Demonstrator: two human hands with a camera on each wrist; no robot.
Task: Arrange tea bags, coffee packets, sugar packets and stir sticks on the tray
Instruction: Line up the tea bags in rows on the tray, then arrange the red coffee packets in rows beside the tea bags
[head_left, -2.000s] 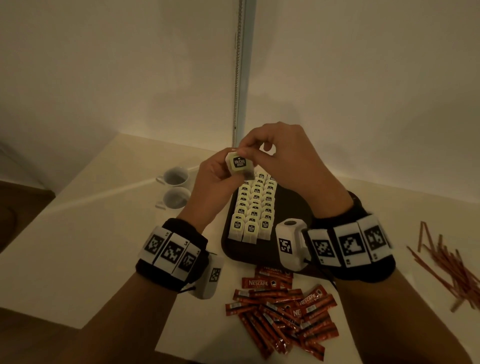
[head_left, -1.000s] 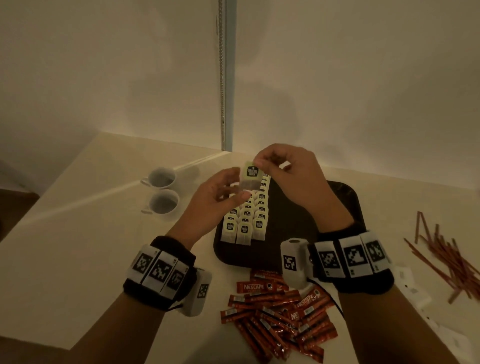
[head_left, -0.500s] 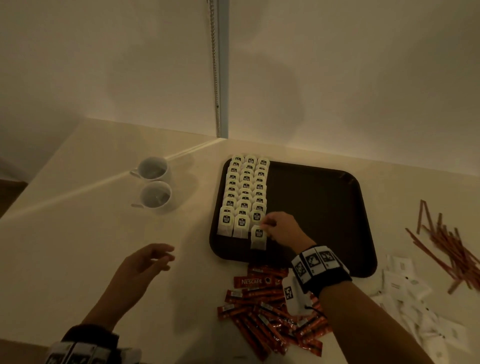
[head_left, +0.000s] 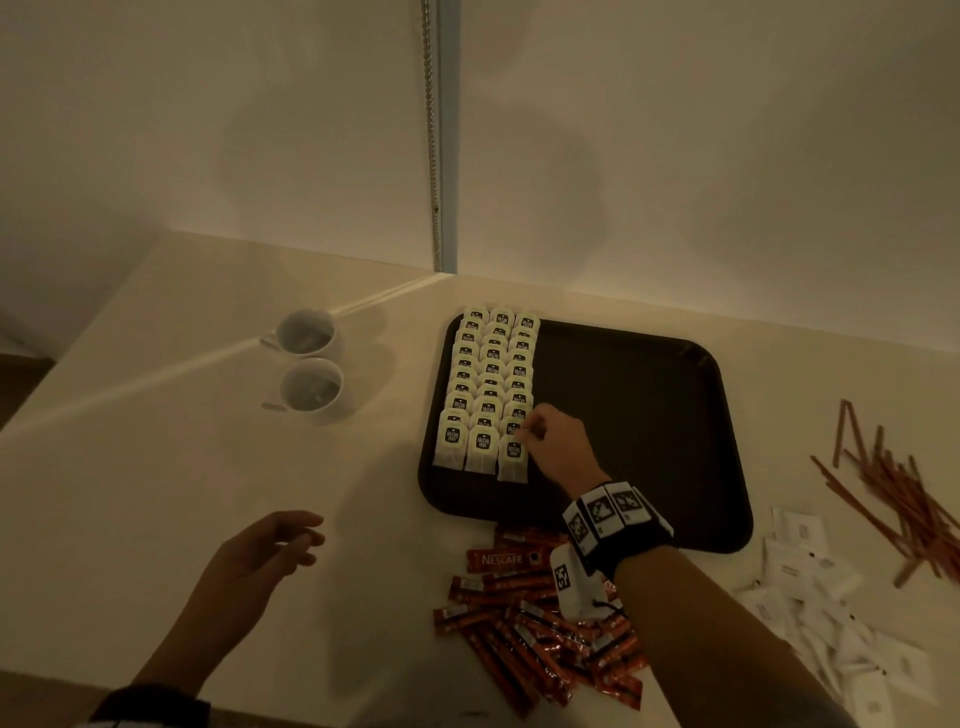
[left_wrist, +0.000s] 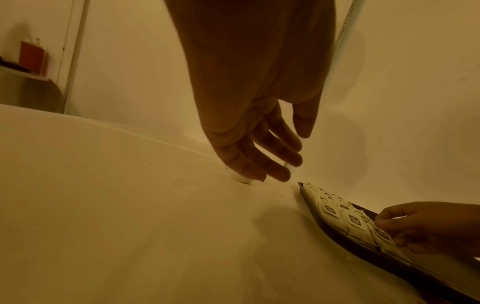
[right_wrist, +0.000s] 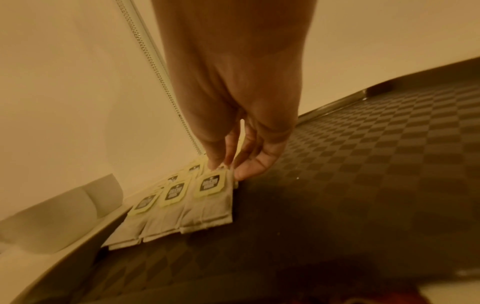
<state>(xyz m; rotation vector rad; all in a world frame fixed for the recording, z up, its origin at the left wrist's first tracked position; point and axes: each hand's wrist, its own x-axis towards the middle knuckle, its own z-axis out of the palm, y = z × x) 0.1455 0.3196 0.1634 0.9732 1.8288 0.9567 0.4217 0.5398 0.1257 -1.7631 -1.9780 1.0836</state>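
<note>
A dark tray lies on the table, its left side filled by three columns of tea bags. My right hand reaches over the tray's near left part. Its thumb and forefinger pinch the top edge of the nearest tea bag in the right column, which lies flat on the tray. My left hand hovers above bare table left of the tray with relaxed, spread fingers, holding nothing. Red coffee packets are heaped in front of the tray; white sugar packets and brown stir sticks lie to its right.
Two white cups stand on the table left of the tray. A wall with a vertical rail rises just behind the table. The tray's middle and right part carry nothing. The table's near edge runs under my forearms.
Both hands held one tea bag above the tray a second ago. My right hand has since laid it at the near end of the right column; my left hand let go and drew back left.
</note>
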